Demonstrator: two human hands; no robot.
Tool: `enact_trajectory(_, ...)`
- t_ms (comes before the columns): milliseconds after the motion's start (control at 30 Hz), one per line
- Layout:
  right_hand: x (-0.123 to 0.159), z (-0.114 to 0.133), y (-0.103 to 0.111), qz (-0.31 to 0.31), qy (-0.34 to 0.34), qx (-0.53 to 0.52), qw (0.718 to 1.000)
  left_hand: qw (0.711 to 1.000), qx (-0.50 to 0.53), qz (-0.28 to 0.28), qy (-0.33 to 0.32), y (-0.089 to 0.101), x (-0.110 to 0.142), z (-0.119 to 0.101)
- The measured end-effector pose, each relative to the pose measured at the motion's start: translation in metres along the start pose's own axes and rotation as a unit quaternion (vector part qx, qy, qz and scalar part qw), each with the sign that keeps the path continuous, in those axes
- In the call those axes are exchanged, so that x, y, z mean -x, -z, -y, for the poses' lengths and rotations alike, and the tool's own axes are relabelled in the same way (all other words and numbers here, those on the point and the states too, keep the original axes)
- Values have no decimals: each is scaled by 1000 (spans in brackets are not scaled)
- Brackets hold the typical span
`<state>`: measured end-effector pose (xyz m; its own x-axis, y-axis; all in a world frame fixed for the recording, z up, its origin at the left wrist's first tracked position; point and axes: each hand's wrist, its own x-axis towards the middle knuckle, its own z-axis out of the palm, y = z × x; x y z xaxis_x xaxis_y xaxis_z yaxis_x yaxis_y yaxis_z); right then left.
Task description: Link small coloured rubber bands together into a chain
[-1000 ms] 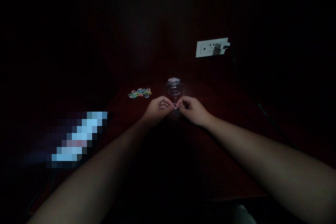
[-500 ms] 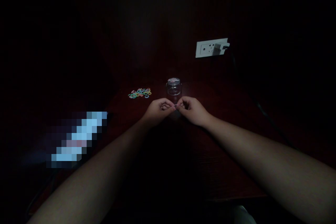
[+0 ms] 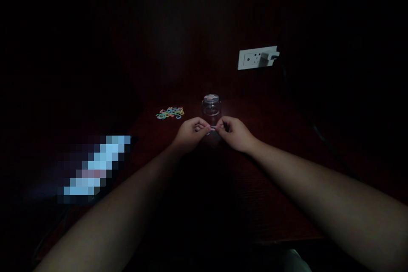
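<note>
The scene is very dark. My left hand and my right hand meet fingertip to fingertip over a dark reddish table. Both pinch a small pale elastic band stretched between them. Just behind the hands stands a small clear glass jar with a few bands at its mouth. To the left of the jar lies a loose pile of coloured elastic bands.
A white wall socket with a plug in it sits at the back right, and a dark cable runs down from it along the table's right side. A lit, blurred screen lies at the left.
The hands have drawn slightly apart, pulling the small band flatter between the fingertips. Jar and pile have not moved.
</note>
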<state>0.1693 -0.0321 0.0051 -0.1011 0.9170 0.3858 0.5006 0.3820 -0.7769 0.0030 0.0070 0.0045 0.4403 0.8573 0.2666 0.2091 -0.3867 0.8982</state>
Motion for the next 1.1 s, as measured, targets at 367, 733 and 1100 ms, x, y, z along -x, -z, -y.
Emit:
enact_trajectory(367, 0, -2, -1, 10, -13, -51, 999, 999, 39, 24, 17, -1, -2, 6)
enact_trajectory(733, 0, -1, -1, 4, -13, -37, 999, 998, 62, 21, 26, -2, -1, 1)
enact_trajectory(1100, -1, -2, -1, 3, -17, -40, 999, 996, 80, 36, 17, -2, -2, 6)
